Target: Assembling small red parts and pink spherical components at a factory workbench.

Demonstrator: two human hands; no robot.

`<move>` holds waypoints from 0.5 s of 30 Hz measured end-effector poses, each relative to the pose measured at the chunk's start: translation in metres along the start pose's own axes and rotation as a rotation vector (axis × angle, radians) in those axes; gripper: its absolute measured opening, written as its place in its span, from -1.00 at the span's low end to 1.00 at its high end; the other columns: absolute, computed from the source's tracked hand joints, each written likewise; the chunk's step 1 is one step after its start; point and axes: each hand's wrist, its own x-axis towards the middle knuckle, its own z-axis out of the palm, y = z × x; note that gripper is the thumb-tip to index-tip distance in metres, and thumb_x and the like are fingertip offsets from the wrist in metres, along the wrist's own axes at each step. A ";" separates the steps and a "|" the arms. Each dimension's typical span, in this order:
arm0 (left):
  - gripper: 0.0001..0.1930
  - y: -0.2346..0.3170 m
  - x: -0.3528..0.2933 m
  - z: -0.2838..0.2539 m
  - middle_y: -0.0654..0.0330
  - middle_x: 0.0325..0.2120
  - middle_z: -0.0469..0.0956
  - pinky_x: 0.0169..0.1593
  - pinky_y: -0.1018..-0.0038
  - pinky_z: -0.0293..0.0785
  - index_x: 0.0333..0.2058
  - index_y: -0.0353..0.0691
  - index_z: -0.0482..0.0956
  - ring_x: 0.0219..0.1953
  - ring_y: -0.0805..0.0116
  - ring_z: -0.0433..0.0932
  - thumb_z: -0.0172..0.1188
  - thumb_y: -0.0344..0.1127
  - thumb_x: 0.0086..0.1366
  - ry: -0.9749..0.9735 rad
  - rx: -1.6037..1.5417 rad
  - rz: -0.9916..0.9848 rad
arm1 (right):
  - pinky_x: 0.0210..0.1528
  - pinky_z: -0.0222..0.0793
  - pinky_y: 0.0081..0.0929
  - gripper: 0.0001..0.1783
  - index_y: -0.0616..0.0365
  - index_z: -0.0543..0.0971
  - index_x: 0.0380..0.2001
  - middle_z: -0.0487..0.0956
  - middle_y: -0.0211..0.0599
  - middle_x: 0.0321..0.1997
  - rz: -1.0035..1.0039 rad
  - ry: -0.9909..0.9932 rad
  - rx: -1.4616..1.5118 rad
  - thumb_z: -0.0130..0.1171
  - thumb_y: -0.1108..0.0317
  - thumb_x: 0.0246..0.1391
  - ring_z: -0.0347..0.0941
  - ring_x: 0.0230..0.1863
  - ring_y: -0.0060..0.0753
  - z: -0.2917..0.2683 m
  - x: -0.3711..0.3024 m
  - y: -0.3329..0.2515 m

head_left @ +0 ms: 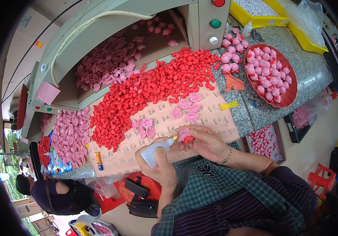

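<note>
Pink mat (216, 122) heaped with red pieces (153, 92)
I have my left hand (162, 163) wrapped around a white bottle (149, 155), my right hand (207, 143) pinching a pink piece (184, 134).

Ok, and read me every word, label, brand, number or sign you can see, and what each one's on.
No text is clear enough to quote.
Orange-and-yellow tube on the table: markings too small to read.
Orange sign at upper left: too small.
Yellow bin: label too small.
White bottle in the left hand: no lettering visible.
</note>
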 end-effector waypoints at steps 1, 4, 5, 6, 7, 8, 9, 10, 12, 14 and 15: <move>-0.71 0.000 0.000 0.000 -0.13 -0.31 0.58 -0.17 0.40 0.54 -0.21 -0.39 0.29 -0.29 0.23 0.59 0.16 -0.30 0.33 0.003 0.005 0.009 | -0.05 0.42 -0.44 -0.55 0.40 0.41 0.13 0.56 -0.12 -0.10 0.001 0.003 0.004 -0.07 0.25 0.35 0.51 -0.11 -0.32 -0.001 0.000 0.001; -0.70 0.000 0.000 0.001 -0.12 -0.31 0.58 -0.18 0.41 0.54 -0.20 -0.40 0.29 -0.29 0.24 0.59 0.17 -0.30 0.32 0.008 -0.026 -0.001 | -0.05 0.42 -0.44 -0.54 0.40 0.41 0.13 0.57 -0.12 -0.11 0.003 0.001 0.001 -0.07 0.24 0.36 0.51 -0.12 -0.33 -0.002 0.000 0.001; -0.70 0.000 0.000 0.000 -0.12 -0.31 0.58 -0.18 0.41 0.54 -0.20 -0.40 0.29 -0.29 0.24 0.59 0.17 -0.30 0.32 0.008 -0.026 0.000 | -0.05 0.42 -0.44 -0.54 0.41 0.41 0.13 0.57 -0.12 -0.11 0.003 -0.004 -0.005 -0.07 0.24 0.36 0.51 -0.12 -0.34 -0.002 0.000 0.001; -0.70 0.000 0.000 0.000 -0.12 -0.31 0.59 -0.19 0.42 0.54 -0.20 -0.40 0.29 -0.29 0.25 0.59 0.17 -0.30 0.32 0.004 -0.005 0.005 | -0.05 0.42 -0.44 -0.54 0.41 0.41 0.13 0.57 -0.12 -0.11 0.003 -0.003 -0.005 -0.07 0.24 0.36 0.51 -0.12 -0.34 -0.002 0.000 0.001; -0.70 0.000 0.000 0.000 -0.11 -0.32 0.59 -0.19 0.42 0.54 -0.19 -0.40 0.29 -0.29 0.26 0.59 0.17 -0.31 0.32 -0.001 0.016 0.011 | -0.05 0.42 -0.44 -0.54 0.41 0.40 0.14 0.57 -0.13 -0.12 0.013 -0.001 -0.009 -0.07 0.24 0.36 0.51 -0.13 -0.35 -0.002 0.000 0.000; -0.70 -0.001 -0.001 0.000 -0.11 -0.32 0.59 -0.19 0.42 0.54 -0.19 -0.40 0.29 -0.29 0.26 0.59 0.17 -0.31 0.32 -0.001 0.016 0.011 | -0.06 0.42 -0.44 -0.54 0.41 0.40 0.14 0.57 -0.13 -0.12 0.022 0.001 -0.013 -0.08 0.24 0.36 0.51 -0.14 -0.36 -0.002 0.000 0.000; -0.71 0.000 -0.001 0.001 -0.10 -0.32 0.59 -0.20 0.43 0.54 -0.19 -0.40 0.30 -0.29 0.26 0.59 0.17 -0.31 0.32 0.001 0.010 0.005 | -0.06 0.42 -0.44 -0.54 0.41 0.40 0.14 0.57 -0.13 -0.12 0.023 0.000 -0.013 -0.08 0.24 0.36 0.51 -0.14 -0.36 -0.002 0.000 0.000; -0.71 0.000 -0.001 0.001 -0.10 -0.32 0.60 -0.20 0.43 0.54 -0.19 -0.40 0.30 -0.29 0.26 0.59 0.16 -0.31 0.32 0.003 0.005 -0.001 | -0.06 0.42 -0.44 -0.53 0.41 0.40 0.14 0.57 -0.13 -0.12 0.023 -0.002 -0.017 -0.08 0.24 0.36 0.51 -0.14 -0.36 -0.001 0.000 -0.001; -0.71 0.001 0.000 0.001 -0.09 -0.33 0.60 -0.20 0.43 0.54 -0.19 -0.40 0.30 -0.29 0.27 0.59 0.16 -0.31 0.32 0.004 0.012 -0.001 | -0.05 0.42 -0.44 -0.53 0.42 0.39 0.15 0.58 -0.14 -0.13 0.022 -0.003 -0.021 -0.08 0.24 0.36 0.51 -0.14 -0.37 -0.001 0.000 0.000; -0.71 0.002 0.000 0.001 -0.09 -0.33 0.60 -0.20 0.42 0.54 -0.19 -0.41 0.30 -0.30 0.27 0.59 0.16 -0.31 0.32 0.003 0.019 -0.001 | -0.06 0.42 -0.45 -0.52 0.42 0.39 0.15 0.57 -0.14 -0.12 0.018 0.002 -0.018 -0.08 0.23 0.36 0.51 -0.15 -0.37 -0.001 0.000 0.000; -0.71 0.002 0.000 0.000 -0.09 -0.32 0.60 -0.20 0.43 0.53 -0.19 -0.40 0.30 -0.29 0.27 0.58 0.16 -0.31 0.32 0.006 0.025 0.001 | -0.06 0.42 -0.45 -0.52 0.42 0.39 0.15 0.57 -0.14 -0.12 0.019 0.002 -0.017 -0.08 0.23 0.36 0.51 -0.15 -0.37 -0.002 0.000 0.000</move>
